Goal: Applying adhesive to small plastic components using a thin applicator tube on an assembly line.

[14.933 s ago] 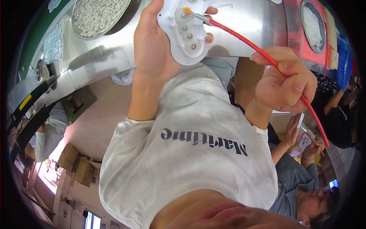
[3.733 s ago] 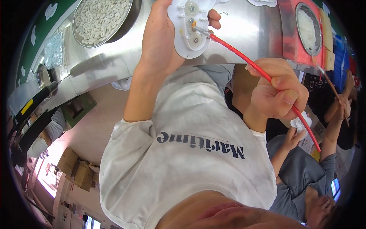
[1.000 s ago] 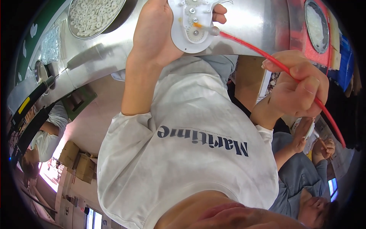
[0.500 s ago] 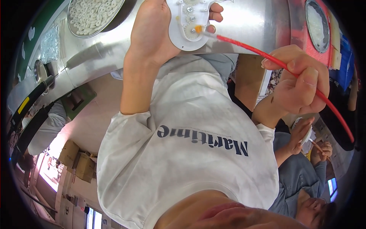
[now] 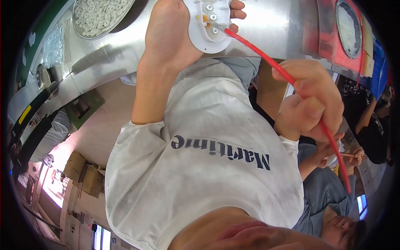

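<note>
My left hand (image 5: 166, 35) holds a white plastic gear housing (image 5: 202, 41) at the top of the view, its fingers wrapped behind and showing past the right side. Inside the housing's raised rim sit small gears and several round metal screw heads or pins. My right hand (image 5: 312, 98) pinches a thin red-handled brush (image 5: 260, 52). The pale tip of the brush reaches into the housing among the gears. A dab of orange-yellow paste (image 5: 205, 18) lies in the housing at the tip.
A metal bowl (image 5: 86, 38) of small white gears stands on the shiny metal table (image 5: 96, 77), with a clear plastic bag (image 5: 53, 48) nearby. On the right, an oval dish (image 5: 352, 55) rests on red foam (image 5: 328, 48). Another person (image 5: 329, 187) works at lower right.
My right hand has moved left and slightly down with the brush. The brush tip has shifted left and up within the housing, and orange-yellow paste now shows farther left.
</note>
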{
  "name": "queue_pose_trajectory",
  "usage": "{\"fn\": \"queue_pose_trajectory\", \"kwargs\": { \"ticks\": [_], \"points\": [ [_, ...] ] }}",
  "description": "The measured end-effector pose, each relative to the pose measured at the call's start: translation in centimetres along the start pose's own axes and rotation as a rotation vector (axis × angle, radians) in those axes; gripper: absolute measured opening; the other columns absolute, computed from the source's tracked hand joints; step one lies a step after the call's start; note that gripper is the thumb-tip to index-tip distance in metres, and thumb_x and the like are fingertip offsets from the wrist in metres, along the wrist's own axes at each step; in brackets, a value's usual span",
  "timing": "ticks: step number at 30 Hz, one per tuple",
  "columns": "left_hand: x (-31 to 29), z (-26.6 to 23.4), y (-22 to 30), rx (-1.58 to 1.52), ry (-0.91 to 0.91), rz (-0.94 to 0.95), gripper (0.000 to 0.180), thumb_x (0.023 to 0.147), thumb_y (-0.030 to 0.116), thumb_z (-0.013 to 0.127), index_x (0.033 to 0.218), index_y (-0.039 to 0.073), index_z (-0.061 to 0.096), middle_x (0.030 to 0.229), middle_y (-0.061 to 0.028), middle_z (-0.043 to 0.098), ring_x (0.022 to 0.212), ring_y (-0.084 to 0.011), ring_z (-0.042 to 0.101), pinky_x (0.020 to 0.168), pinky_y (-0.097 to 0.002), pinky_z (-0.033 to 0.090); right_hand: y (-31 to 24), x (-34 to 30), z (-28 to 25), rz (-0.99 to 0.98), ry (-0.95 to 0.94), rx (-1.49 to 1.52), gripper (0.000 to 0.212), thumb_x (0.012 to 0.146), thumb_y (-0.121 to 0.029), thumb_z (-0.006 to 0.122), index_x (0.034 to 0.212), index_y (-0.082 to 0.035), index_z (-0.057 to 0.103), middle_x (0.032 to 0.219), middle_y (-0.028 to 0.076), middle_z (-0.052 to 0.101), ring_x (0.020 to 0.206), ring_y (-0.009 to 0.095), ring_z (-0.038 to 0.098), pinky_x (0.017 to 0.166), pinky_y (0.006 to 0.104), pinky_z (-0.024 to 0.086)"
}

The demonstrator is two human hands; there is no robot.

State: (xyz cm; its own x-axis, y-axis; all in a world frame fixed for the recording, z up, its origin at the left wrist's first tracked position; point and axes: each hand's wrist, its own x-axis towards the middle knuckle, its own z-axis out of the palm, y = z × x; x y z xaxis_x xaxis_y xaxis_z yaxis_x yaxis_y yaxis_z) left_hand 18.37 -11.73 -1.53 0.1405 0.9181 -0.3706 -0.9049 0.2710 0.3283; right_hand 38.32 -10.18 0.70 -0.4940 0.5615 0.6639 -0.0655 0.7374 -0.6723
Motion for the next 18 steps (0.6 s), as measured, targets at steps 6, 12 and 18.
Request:
{"fn": "queue_pose_trajectory", "kwargs": {
  "ticks": [6,12,18],
  "points": [
    [0.1,0.9,0.3,-0.069,-0.054,0.016,0.054,0.100,0.037,0.019,0.124,-0.004,0.046,0.090,-0.0188,0.063,0.078,-0.0269,0.064,0.070,-0.0378,0.054,-1.4,0.7,-0.7,0.057,-0.042,0.012,0.029,0.097,-0.020,0.040,0.082,0.004,0.045,0.058,0.022,0.059,0.046,0.028,0.058,0.043,0.0350,0.049],
    [0.1,0.4,0.0,0.014,-0.066,-0.013,0.054,0.100,0.038,0.020,0.125,-0.004,0.046,0.091,-0.0189,0.062,0.082,-0.0272,0.062,0.072,-0.0378,0.052,-0.7,0.3,-0.4,0.045,0.072,-0.058,0.030,0.097,-0.021,0.037,0.082,0.002,0.045,0.058,0.021,0.059,0.046,0.027,0.059,0.044,0.0348,0.050],
    [-0.1,0.8,0.3,-0.102,-0.119,-0.004,0.054,0.100,0.037,0.021,0.125,-0.004,0.046,0.093,-0.0193,0.063,0.084,-0.0269,0.062,0.073,-0.0376,0.052,-1.3,0.9,-2.0,0.094,-0.157,0.005,0.033,0.098,-0.025,0.035,0.082,0.002,0.045,0.058,0.021,0.059,0.046,0.028,0.058,0.043,0.0351,0.049]
  ]
}}
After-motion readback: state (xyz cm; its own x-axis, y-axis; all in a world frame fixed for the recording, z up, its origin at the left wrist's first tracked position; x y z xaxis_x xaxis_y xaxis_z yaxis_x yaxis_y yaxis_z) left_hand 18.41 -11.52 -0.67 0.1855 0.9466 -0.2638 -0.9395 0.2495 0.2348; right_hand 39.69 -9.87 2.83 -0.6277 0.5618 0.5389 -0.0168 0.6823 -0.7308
